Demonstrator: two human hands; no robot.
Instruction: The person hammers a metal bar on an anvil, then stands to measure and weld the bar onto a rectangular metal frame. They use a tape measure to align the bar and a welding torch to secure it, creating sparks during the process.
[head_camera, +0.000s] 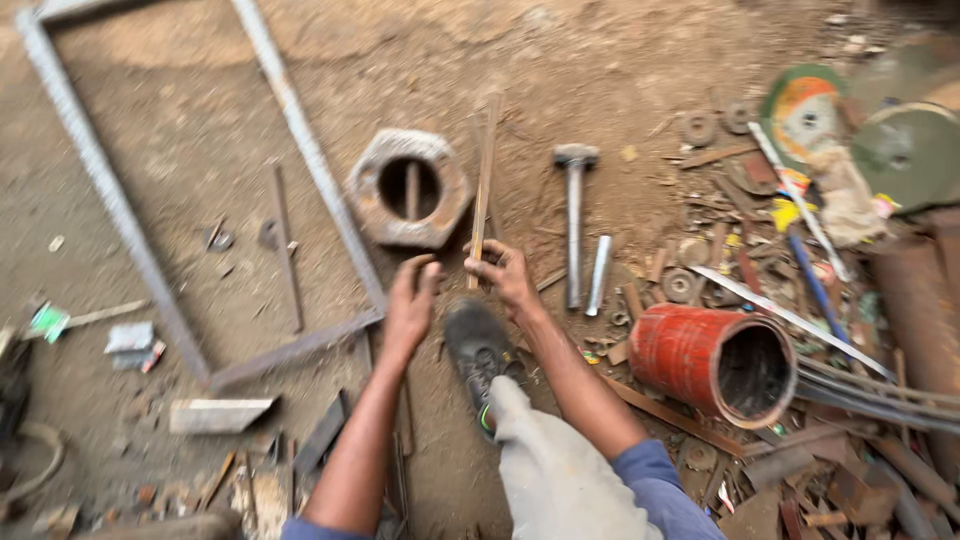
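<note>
Overhead, head view: both bare hands reach forward over a dirt workshop floor. Right hand (503, 272) pinches the near end of a long thin metal rod (484, 185), fingers curled around it; the rod runs away from the person, just beside a large rusted hexagonal nut (372, 190) that lies flat on the ground. Left hand (411, 297) is held with fingers loosely spread and slightly curled, gripping nothing, just left of the rod's near end. A dark shoe (478, 345) on the person's foot rests below and between the two hands. A hammer (574, 215) lies right of the rod, with a short metal tube (598, 275) beside its handle. A red cylinder (712, 360) lies on its side among scrap at right. A rectangular metal frame (115, 205) lies at left.
</note>
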